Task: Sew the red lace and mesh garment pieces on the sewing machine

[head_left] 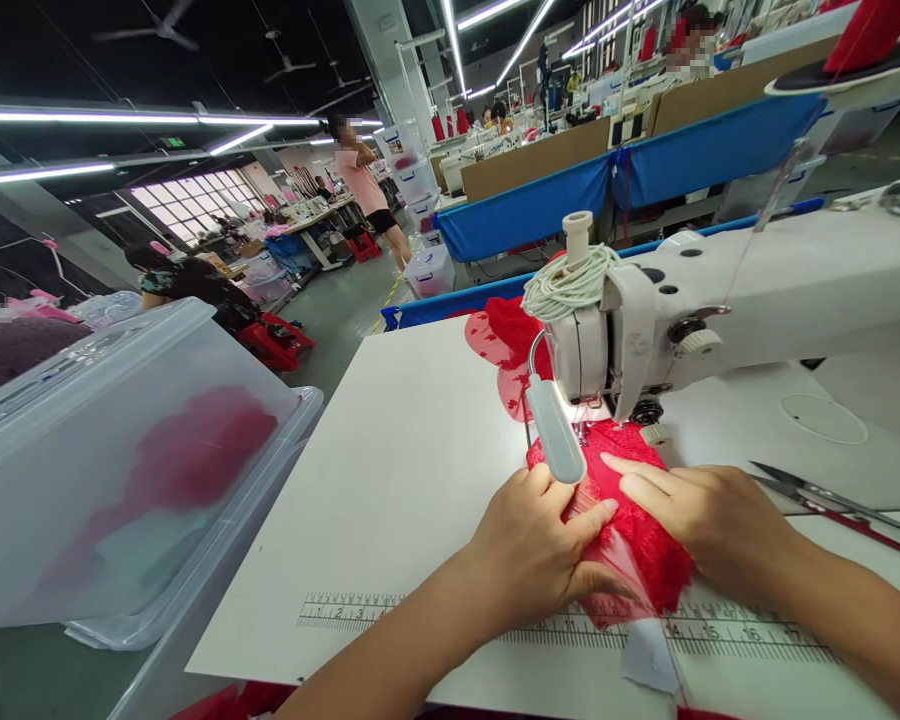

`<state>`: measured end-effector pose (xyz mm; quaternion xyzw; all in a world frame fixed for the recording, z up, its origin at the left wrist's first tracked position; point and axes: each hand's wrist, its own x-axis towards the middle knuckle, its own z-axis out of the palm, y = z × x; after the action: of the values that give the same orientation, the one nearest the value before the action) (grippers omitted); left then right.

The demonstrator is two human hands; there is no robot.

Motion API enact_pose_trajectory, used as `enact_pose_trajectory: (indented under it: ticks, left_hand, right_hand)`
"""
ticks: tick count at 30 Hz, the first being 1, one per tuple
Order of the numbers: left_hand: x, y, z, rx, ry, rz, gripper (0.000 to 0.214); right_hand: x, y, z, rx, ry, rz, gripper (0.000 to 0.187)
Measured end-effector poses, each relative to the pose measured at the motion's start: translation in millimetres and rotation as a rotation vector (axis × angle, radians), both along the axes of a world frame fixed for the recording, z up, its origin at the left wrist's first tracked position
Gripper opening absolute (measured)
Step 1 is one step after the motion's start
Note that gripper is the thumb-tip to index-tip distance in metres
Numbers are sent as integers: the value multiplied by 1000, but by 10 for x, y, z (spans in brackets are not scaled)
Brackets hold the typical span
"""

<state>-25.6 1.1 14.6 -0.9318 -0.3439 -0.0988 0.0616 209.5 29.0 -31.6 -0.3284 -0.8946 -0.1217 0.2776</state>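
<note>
Red lace fabric (649, 535) with a sheer part lies under the needle area of a white sewing machine (592, 350). My left hand (529, 545) is closed on the left side of this fabric, its thumb reaching across the top. On the fabric's right side rests my right hand (709, 515), its leading fingers stretched toward the presser foot and its other fingers mostly hidden. A grey lamp head (559, 435) hangs over my left fingertips and covers part of them. Behind the needle, more red sheer fabric (499, 350) spreads over the white table (360, 480).
Black-bladed scissors (832, 500) lie right of my right hand. A printed ruler (352, 612) runs along the table front, partly under a pale scrap (651, 655). A translucent bin (135, 480) stands at left. People and other machines are farther back.
</note>
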Motion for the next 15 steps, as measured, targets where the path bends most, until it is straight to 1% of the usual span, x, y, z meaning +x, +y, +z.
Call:
enact_pose_trajectory:
  ticks: [6, 10, 15]
  left_hand:
    - [0, -3, -7, 4, -4, 2, 82]
    - [2, -2, -9, 9, -41, -6, 82]
    - [3, 11, 5, -1, -34, -6, 81]
  right_hand:
    - [9, 9, -15, -3, -13, 4, 21]
    - [20, 13, -18, -12, -29, 3, 19]
    - [25, 14, -7, -23, -19, 5, 18]
